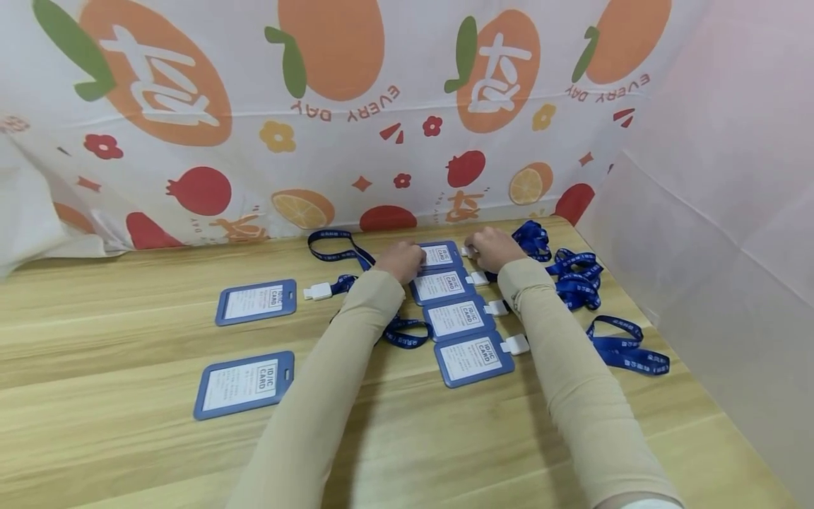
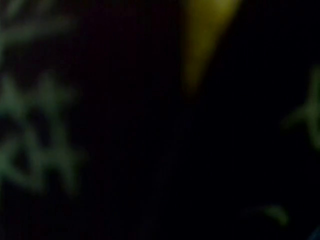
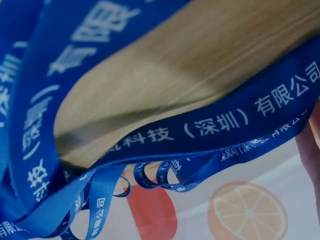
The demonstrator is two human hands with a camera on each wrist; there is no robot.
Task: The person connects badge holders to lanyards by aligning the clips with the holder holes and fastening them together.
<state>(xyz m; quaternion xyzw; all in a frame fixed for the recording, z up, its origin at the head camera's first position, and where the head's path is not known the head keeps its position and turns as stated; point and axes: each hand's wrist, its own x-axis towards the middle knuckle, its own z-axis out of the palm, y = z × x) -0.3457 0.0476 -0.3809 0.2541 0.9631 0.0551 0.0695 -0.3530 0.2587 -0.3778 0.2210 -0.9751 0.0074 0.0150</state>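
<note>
In the head view, four blue ID card holders lie in a slanting column, the farthest being this card holder [image 1: 439, 254]. My left hand [image 1: 402, 261] holds that farthest one by its left edge, fingers curled. On its other side my right hand [image 1: 496, 249] pinches a white lanyard clip [image 1: 468, 252], just right of the holder's slotted end. The nearer holders each have a white clip [image 1: 516, 344] at their right end. Blue lanyard straps [image 3: 200, 125] with white lettering fill much of the right wrist view. The left wrist view is almost black, with blurred lettering.
Two separate card holders [image 1: 256, 302] lie at the left, one nearer than the other. A loose white clip [image 1: 318, 290] on a blue lanyard [image 1: 340, 247] sits between them and my left arm. Bunched lanyards [image 1: 577, 277] line the right side. A fruit-print cloth [image 1: 356, 141] hangs behind the wooden table [image 1: 127, 318].
</note>
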